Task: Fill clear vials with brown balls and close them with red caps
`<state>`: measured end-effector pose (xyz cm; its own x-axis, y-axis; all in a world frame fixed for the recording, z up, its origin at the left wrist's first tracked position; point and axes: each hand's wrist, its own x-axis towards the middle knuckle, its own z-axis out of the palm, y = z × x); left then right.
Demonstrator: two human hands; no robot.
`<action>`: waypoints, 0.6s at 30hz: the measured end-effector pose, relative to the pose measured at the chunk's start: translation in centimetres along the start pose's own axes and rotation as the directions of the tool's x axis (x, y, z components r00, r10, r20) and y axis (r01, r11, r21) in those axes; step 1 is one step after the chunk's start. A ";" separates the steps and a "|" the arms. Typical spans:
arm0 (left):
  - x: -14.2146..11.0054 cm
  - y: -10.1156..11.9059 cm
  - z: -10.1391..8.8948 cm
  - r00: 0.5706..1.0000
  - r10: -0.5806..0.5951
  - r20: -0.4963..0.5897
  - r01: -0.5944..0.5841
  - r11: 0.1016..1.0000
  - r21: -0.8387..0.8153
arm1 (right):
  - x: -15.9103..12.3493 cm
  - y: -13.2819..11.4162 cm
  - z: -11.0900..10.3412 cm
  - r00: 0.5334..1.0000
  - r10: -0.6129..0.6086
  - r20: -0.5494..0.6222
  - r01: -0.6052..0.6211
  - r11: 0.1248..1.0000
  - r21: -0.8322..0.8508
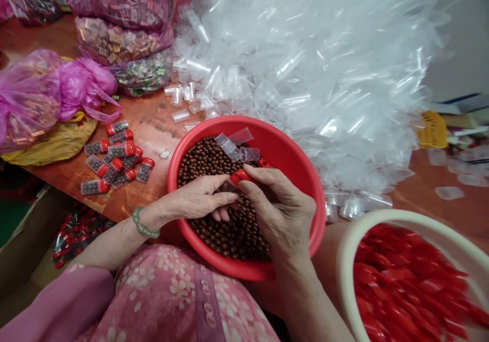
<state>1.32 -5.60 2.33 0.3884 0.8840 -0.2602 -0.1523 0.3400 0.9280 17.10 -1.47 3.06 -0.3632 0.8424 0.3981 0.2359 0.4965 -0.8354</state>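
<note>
A red plastic basin (248, 125) sits in my lap area, filled with small brown balls (208, 161). Over it, my left hand (202, 196) and my right hand (278, 207) meet on a clear tube with a red cap (237, 178). The left fingers pinch the tube's body, and the right fingers press near its cap. Its contents are mostly hidden by my fingers. Several empty clear tubes (229, 146) lie on the balls just beyond my hands. A white basin (405, 275) full of red caps stands by my right forearm.
Filled red-capped tubes (114, 158) lie on the wooden table (153, 128) at left. Behind rises a large heap of clear tubes (305, 67). Pink bags of wrapped items (122, 41) stand at back left. A cardboard box (76, 235) of filled tubes sits below the table edge.
</note>
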 end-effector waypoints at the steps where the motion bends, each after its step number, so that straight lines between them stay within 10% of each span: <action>1: 0.0 -0.1 0.0 1.000 -0.002 0.002 0.002 1.000 -0.015 | 0.0 0.0 0.1 0.999 -0.028 -0.018 0.028 0.999 -0.020; 8: 0.0 -0.1 -0.4 0.987 0.154 -0.050 -0.157 0.986 -0.054 | -0.4 1.0 -0.4 0.952 -0.281 0.121 0.304 0.916 -0.263; 18: 0.0 -0.3 -0.1 0.995 0.067 -0.080 -0.084 0.969 -0.234 | -0.5 0.9 0.3 0.865 -0.364 0.347 0.503 0.626 -0.596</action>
<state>1.27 -5.67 2.06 0.3036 0.9275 -0.2180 -0.3924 0.3302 0.8585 17.18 -1.48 1.97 -0.7122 0.4749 0.5170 0.5024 0.8592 -0.0971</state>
